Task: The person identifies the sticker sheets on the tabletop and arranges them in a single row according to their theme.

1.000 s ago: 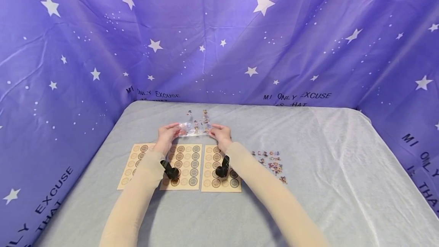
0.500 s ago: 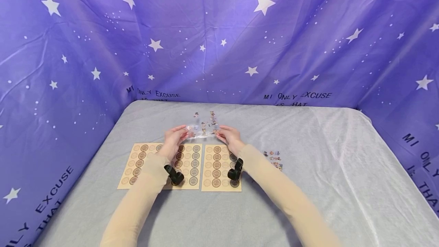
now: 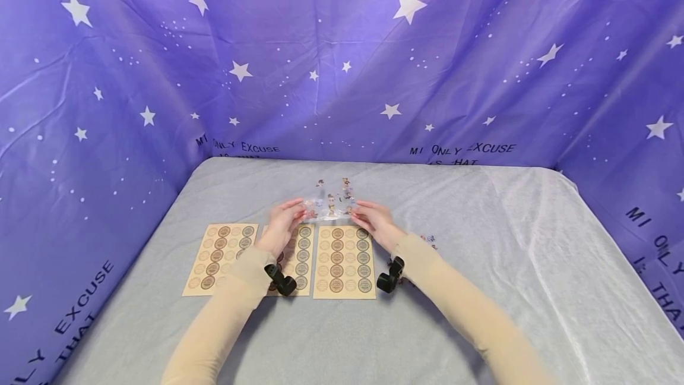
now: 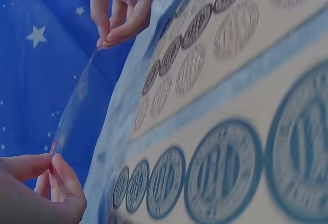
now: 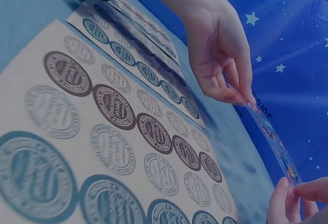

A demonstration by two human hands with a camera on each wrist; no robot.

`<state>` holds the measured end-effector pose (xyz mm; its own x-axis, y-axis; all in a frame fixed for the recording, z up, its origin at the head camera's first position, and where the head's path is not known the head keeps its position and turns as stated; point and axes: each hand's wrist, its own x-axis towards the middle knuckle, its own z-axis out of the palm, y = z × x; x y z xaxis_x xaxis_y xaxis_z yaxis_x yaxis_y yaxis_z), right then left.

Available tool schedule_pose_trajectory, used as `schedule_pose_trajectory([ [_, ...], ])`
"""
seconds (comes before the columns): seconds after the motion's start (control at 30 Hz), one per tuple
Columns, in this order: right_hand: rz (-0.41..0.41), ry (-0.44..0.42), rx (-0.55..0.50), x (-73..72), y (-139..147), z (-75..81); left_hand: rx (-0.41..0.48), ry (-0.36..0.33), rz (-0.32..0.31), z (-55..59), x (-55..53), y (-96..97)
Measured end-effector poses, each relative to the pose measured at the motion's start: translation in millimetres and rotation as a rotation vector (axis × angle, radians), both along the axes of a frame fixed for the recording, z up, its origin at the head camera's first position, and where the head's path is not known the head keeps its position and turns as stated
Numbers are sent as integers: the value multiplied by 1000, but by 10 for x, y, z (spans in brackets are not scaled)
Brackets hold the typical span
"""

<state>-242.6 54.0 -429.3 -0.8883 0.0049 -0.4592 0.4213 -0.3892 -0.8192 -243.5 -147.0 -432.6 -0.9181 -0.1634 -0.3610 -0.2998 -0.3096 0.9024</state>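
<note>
A clear sheet with small colourful character stickers [image 3: 331, 205] hangs above the table, stretched between both hands. My left hand [image 3: 284, 224] pinches its left edge between thumb and fingers. At the opposite edge my right hand [image 3: 376, 221] pinches it the same way. In the left wrist view the clear sheet [image 4: 74, 103] shows nearly edge-on, a thin film bowed between the fingertips. The right wrist view has coloured figures along the sheet [image 5: 274, 139]. Just below the hands lie cream sheets of round seal stickers: a left one [image 3: 205, 257], a middle one and a right one [image 3: 344, 263].
Several small character stickers [image 3: 429, 239] lie on the table to the right, mostly hidden by my right sleeve [image 3: 454, 308]. My left forearm covers part of the left and middle seal sheets. A purple starry curtain [image 3: 342, 64] stands round the grey cloth-covered table [image 3: 534, 254].
Both hands have moved right and slightly nearer with the clear sticker sheet held between them. My right forearm now uncovers the right seal sheet and hides more of the small stickers.
</note>
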Motion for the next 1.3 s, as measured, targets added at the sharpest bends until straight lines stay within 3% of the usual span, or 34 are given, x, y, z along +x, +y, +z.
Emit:
schedule_pose_trajectory([
  [0.3,26,-5,-6,139,257,62,30,-8,-15,21,53,235],
  [0.73,32,-2,-93,326,688,118,24,-5,-41,17,122,603],
  [1.1,48,12,-127,462,992,179,58,12,-99,66,202,862],
  [1.3,44,34,-121,546,1171,197,30,16,-130,44,235,1028],
])
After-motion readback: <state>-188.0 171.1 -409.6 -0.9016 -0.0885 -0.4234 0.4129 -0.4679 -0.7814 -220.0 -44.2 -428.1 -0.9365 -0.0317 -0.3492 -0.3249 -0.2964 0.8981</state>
